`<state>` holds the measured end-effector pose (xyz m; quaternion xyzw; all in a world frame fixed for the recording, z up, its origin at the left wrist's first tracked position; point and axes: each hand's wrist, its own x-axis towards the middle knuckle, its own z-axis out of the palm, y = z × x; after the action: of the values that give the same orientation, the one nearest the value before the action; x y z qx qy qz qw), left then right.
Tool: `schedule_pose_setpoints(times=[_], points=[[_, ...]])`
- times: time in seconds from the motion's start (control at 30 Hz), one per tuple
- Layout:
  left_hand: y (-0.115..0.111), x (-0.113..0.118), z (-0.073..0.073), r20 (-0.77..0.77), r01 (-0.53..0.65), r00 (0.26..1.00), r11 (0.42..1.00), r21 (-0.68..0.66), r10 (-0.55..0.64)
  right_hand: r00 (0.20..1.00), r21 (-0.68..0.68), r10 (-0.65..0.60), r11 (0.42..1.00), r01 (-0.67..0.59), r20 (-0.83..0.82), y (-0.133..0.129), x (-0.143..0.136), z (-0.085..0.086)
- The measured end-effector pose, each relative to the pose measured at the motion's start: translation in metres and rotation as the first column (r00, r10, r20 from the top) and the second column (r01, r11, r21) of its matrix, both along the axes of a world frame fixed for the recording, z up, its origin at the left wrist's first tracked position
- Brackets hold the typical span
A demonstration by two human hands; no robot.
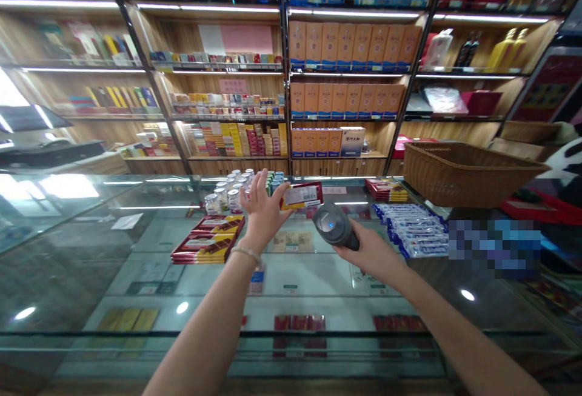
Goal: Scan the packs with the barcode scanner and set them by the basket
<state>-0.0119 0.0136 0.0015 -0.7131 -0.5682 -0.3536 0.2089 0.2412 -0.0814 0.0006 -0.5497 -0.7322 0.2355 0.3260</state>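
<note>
Between thumb and fingers, my left hand (264, 211) grips a red-and-yellow chocolate packet (304, 194) by its left end, its white barcode label facing me. In my right hand (375, 247) is a grey handheld barcode scanner (334, 226), a small blue light showing on its head. The scanner's head is just below and right of the packet. Left of my left wrist, more of these chocolate packets (207, 241) lie stacked on the glass counter. Behind my left hand stand several small jars (227, 190), partly hidden by it.
Blue-and-white wrapped packets (411, 229) lie in a row at the right, with a small red-and-yellow stack (386, 190) behind them. A wicker basket (468, 171) stands at the counter's back right. Shelves of boxes (345, 47) line the far wall. Goods show under the glass counter (182, 305).
</note>
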Motion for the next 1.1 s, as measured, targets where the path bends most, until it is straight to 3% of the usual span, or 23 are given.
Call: schedule_pose_setpoints(times=[0.13, 0.33, 0.73, 1.1], points=[[0.0, 0.0, 0.0, 0.013, 0.008, 1.0, 1.0, -0.011, -0.008, 0.999, 0.02, -0.03, 0.999, 0.03, 0.016, -0.001, -0.002, -0.002], [0.001, 0.0, -0.001, 0.014, 0.013, 1.0, 1.0, -0.014, -0.013, 0.983, 0.001, -0.081, 0.997, 0.082, 0.164, -0.006, -0.005, 0.005], [0.001, -0.001, -0.001, -0.006, 0.004, 1.0, 1.0, -0.011, -0.004, 0.972, 0.09, -0.137, 0.989, 0.122, 0.189, -0.001, -0.001, 0.001], [0.001, -0.003, 0.002, 0.014, -0.003, 1.0, 0.998, -0.055, 0.004, 0.878, 0.195, -0.166, 0.977, 0.084, 0.449, 0.008, 0.002, 0.009]])
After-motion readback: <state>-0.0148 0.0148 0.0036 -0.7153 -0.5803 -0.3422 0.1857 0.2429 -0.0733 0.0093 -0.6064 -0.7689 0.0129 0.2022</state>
